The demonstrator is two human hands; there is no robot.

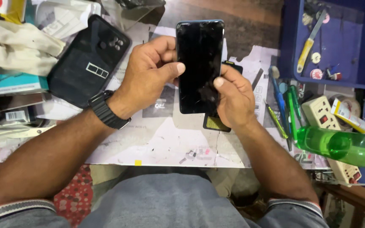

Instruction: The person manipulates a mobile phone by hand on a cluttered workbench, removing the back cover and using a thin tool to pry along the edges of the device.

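smartphone (pixel 200 63) with a dark, smudged and scratched glass front is held upright above the middle of the worktop (pixel 165 143), screen facing the camera, between the person's two hands. left hand (pixel 148 71) is closed around the phone's left edge, thumb laid across the glass near the middle of that side, fingers curled behind it; a black watch (pixel 106 110) sits on that wrist. right hand (pixel 233 97) grips the lower right edge, thumb pressed on the glass low down, fingers wrapped behind the body. below the phone, partly hidden by it and by the right hand, a small dark flat part with a yellowish patch (pixel 214 123) lies on the paper-covered worktop. to the left, just beside the left hand, a black phone back cover (pixel 87 59) with camera cut-outs lies tilted. further left are pale cloth gloves (pixel 17 46) on a heap of boxes. to the right of the right hand lie blue and green pens or drivers (pixel 286 105), then a white power strip (pixel 330 122) and a green plastic bottle (pixel 339 145) on its side. a blue tray (pixel 360 63) at the upper right holds a yellow-handled tool (pixel 307 46) and small round bits.
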